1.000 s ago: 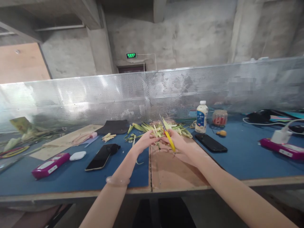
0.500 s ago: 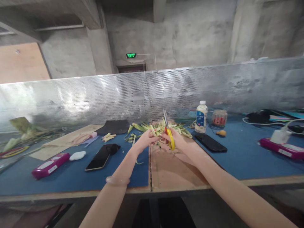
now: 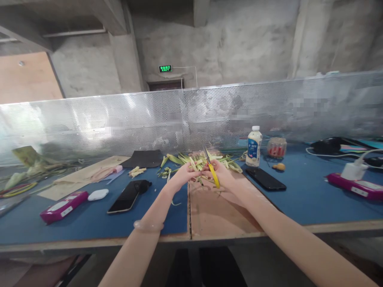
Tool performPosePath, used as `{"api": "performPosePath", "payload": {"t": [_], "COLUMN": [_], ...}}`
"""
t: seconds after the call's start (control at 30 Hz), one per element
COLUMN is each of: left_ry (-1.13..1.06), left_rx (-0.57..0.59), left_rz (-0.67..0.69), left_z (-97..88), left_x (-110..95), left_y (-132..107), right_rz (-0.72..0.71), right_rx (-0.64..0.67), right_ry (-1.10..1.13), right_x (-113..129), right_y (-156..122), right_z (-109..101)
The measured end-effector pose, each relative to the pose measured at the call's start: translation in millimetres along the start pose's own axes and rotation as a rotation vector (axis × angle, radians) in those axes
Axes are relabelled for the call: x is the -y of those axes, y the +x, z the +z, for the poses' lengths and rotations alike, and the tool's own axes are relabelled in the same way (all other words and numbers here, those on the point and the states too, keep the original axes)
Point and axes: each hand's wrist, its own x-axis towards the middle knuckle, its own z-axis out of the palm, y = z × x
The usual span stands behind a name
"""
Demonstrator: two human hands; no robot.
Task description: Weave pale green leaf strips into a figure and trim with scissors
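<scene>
My right hand [image 3: 224, 176] grips a pair of scissors with yellow handles [image 3: 213, 174]; the blades point up and away, toward the perforated screen. My left hand [image 3: 182, 176] is closed in a pinch on a thin pale green leaf strip [image 3: 196, 169], held right next to the scissors. Both hands meet above a brown board [image 3: 215, 211] on the blue table [image 3: 89, 219]. A heap of green and yellow leaf strips [image 3: 197, 160] lies just behind the hands.
A black phone [image 3: 127, 196], a white earbud case [image 3: 97, 194] and a pink box [image 3: 63, 207] lie on the left. On the right are a white bottle [image 3: 254, 146], another phone [image 3: 265, 179], a small jar [image 3: 276, 148] and a pink box [image 3: 356, 186]. A perforated metal screen [image 3: 119, 123] backs the table.
The scissors stood more upright half a second ago and now lean back to the left, as a second ago. Both hands have stayed together above the board.
</scene>
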Motion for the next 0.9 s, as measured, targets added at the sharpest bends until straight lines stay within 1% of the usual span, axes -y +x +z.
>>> {"api": "performPosePath", "payload": {"t": [0.3, 0.67, 0.8, 0.9], "left_ry": [-0.005, -0.034, -0.047, -0.053], "left_rx": [0.013, 0.037, 0.043, 0.021], "left_rz": [-0.011, -0.022, -0.013, -0.003], "left_z": [-0.2, 0.8, 3.4, 3.2], "left_x": [0.2, -1.3, -4.2, -4.1], "left_y": [0.6, -0.4, -0.7, 0.1], "right_rz": [0.003, 0.077, 0.078, 0.057], "right_rx": [-0.025, -0.054, -0.06, -0.065], "right_ry": [0.022, 0.02, 0.016, 0.011], "right_x": [3.7, -12.0, -16.2, -16.0], "right_y": [-1.3, 2.5, 3.0, 4.0], "right_z": [1.1, -3.4, -1.9, -1.4]}}
